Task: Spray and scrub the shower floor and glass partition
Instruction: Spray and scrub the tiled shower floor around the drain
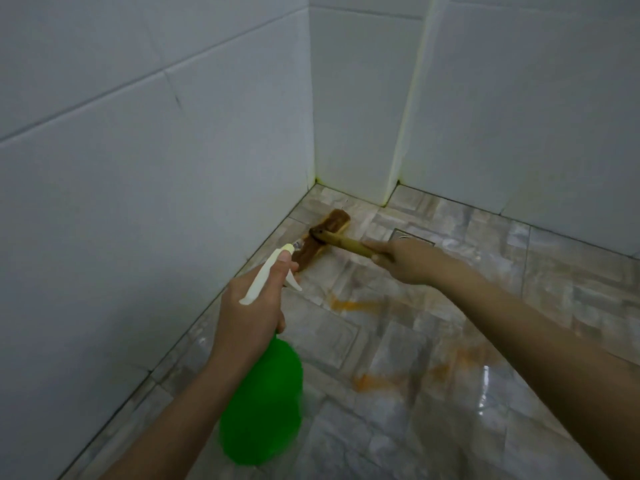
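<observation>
Shower floor [426, 344]: marbled grey-beige tile with a wet sheen in places and orange smears [355, 305] across the middle and the near ground. The scrub brush [329, 233] sits head-down on the floor in the far corner, just beside the foot of the left wall [138, 188]; the head is blurred. Its wooden handle [346, 242] runs back to the right hand [403, 259], whose fingers are wrapped round the handle's end. The left hand [251, 306] is clamped round the neck of the green spray bottle [263, 403], with the white nozzle [273, 265] pointing at the brush head. Whether the trigger is pressed cannot be told. A square drain [414, 237] lies just beyond the right hand. The glass partition is not in view.

Assessment: the step in hand appears to be spraying and scrubbing the strip along the wall.

Recommendations:
- Wet the tile ahead of the bristles, not the back of the brush.
- Keep the head flat and bear down through the handle.
- Work outward from the wall joint toward the drain, so loosened dirt runs off.
- The yellowed grout [314, 178] at the corner likely needs the bristle tips run along the line.
- The orange smears look untreated.
- Wet tile underfoot is a slip risk.
</observation>
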`<state>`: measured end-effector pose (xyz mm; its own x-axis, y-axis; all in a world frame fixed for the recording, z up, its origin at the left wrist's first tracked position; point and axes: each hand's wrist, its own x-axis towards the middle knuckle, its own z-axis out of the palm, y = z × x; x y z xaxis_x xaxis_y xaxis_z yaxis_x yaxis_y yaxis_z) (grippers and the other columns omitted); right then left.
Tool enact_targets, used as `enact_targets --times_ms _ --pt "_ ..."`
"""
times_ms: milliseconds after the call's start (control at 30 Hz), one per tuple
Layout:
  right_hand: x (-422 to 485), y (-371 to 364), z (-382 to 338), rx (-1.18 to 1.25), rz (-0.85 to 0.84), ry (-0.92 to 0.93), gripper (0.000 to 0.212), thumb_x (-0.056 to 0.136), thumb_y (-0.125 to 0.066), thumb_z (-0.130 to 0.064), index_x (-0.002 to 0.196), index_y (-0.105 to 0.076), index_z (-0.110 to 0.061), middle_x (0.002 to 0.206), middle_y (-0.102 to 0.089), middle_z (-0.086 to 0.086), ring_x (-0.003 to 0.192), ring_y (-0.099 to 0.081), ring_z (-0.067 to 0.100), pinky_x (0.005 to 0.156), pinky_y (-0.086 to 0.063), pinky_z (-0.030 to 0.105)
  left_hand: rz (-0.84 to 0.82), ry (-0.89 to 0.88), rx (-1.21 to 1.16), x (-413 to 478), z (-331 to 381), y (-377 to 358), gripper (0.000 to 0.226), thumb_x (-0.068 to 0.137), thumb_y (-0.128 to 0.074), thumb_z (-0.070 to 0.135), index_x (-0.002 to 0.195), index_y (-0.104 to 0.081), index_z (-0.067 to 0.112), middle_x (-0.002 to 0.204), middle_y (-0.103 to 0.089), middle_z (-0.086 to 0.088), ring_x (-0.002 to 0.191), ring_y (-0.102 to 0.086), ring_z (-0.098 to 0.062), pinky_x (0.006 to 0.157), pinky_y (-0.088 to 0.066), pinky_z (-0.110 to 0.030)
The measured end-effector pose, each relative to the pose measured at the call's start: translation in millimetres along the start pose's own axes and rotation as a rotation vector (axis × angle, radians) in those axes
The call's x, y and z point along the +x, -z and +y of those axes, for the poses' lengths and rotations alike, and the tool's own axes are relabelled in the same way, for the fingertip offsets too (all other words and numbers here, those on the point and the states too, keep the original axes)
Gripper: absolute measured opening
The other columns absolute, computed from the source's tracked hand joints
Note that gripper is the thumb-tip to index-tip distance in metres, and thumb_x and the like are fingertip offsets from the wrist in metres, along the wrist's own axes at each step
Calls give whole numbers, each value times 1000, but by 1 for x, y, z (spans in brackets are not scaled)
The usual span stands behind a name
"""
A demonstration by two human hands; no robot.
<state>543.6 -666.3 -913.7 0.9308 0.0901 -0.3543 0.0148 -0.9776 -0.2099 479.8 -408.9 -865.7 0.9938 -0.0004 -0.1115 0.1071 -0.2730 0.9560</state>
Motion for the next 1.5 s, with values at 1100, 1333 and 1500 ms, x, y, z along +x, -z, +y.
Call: enact_targets --times_ms 1100,1333,1500 --pt "60 81 -19 -106 -79 -109 47 100 -36 -46 139 -50 -25 81 -63 7 54 -51 18 51 -39 25 81 36 -25 4 -26 41 43 88 -51 70 84 -78 37 87 -72 -28 41 -50 -20 56 -49 -36" --pt "35 42 -10 -106 -11 -145 40 101 -36 -40 135 -53 -27 111 -63 10 93 -61 30 78 -49 35 48 44 -20 -7 -23 33 43 88 -53 64 79 -77 30 86 -78 -2 37 -48 -18 53 -48 -34" --pt "-10 50 -7 -159 -110 -182 40 100 -37 -41 131 -57 -26 97 -67 10 80 -65 26 72 -52 32 -44 23 43 -19 -28 26 57 75 -50 77 82 -76 27 86 -73 -24 39 -49 -20 46 -42 -27"
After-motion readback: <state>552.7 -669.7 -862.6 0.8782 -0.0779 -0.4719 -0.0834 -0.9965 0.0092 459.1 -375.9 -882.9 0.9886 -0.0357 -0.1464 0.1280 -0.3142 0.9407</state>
